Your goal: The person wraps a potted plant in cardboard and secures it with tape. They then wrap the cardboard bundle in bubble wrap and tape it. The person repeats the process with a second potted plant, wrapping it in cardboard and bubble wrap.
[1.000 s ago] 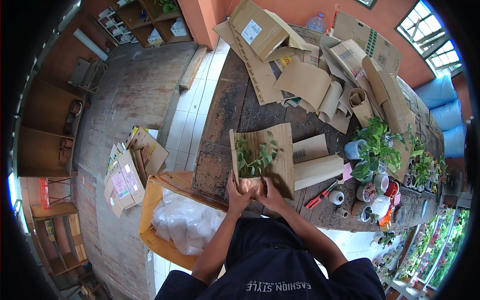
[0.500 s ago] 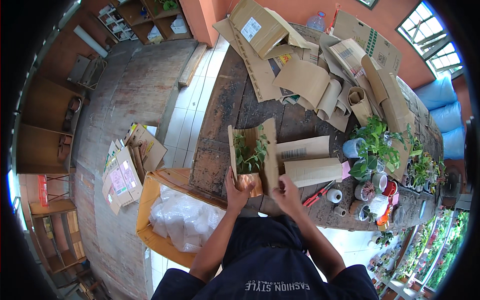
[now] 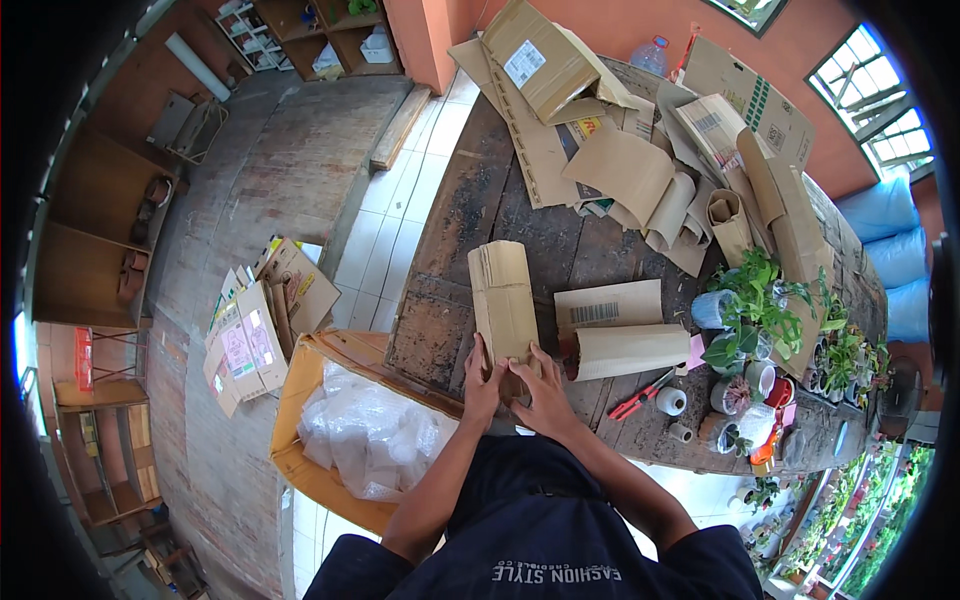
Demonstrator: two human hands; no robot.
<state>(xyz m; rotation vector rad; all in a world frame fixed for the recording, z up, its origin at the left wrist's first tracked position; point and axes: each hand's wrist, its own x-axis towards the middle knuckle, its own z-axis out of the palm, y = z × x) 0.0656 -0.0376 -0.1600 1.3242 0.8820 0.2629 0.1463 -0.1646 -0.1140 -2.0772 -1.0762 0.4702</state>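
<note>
Pressing inward at the near end of a folded cardboard sleeve (image 3: 505,300), the left hand (image 3: 482,390) and right hand (image 3: 543,395) were close together, 1 on each side, clamped on it with fingers and thumbs. The sleeve was over the near part of a dark wooden table (image 3: 440,330), its far end pointing away from the person. Near the left forearm, an open box (image 3: 287,430) held crumpled clear plastic (image 3: 370,430). Right of the hands lay a red-handled tool (image 3: 638,398), just beside a white roll (image 3: 671,401). A little farther off was a curled cardboard sheet (image 3: 630,352), with potted plants (image 3: 755,310) to its right. Beyond them spread a cardboard heap (image 3: 620,170), and near the wall stood a clear bottle (image 3: 651,55).
</note>
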